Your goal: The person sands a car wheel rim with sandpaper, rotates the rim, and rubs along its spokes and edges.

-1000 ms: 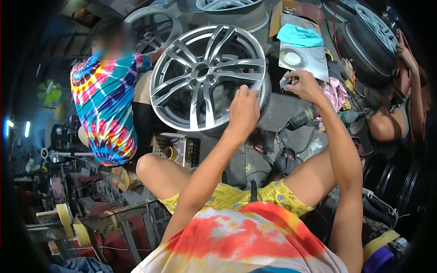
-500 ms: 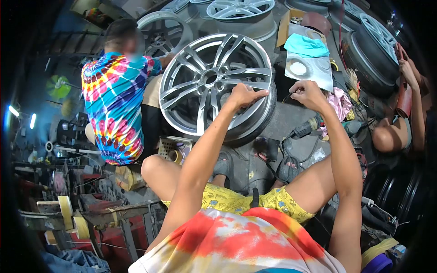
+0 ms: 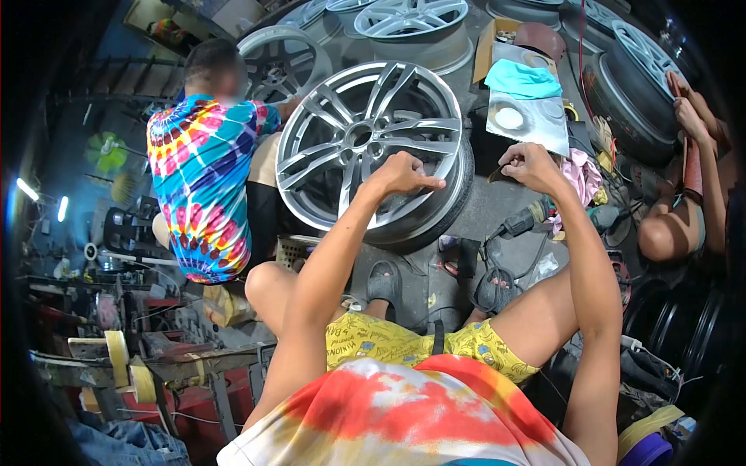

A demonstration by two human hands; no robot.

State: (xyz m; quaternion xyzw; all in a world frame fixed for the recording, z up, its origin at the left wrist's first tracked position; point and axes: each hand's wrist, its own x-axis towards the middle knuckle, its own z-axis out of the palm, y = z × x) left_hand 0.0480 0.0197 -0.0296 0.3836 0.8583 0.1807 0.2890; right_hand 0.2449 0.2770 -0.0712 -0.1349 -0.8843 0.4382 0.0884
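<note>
A silver multi-spoke alloy wheel [image 3: 311, 203] lies face up before me, raised on a dark tyre [image 3: 464, 175]. My left hand [image 3: 400, 175] is over the wheel's lower right spokes, fingers curled and thumb stretched toward the rim; whatever its fingers hold is hidden. Right of the wheel, apart from it, my right hand [image 3: 531, 167] pinches a small, thin dark piece [image 3: 496, 175] whose kind I cannot make out.
A co-worker in a tie-dye shirt [image 3: 198, 186] sits at the left. Another person's hands [image 3: 688, 109] are near a wheel at the right. A turquoise cloth [image 3: 522, 79] tops a stained panel [image 3: 536, 132]. A corded power tool [image 3: 522, 220] and pink cloth [image 3: 580, 175] lie nearby.
My left hand has shifted down and slightly left over the wheel. My right hand has dropped slightly, still pinching the dark piece. The person at right has moved their hands a little.
</note>
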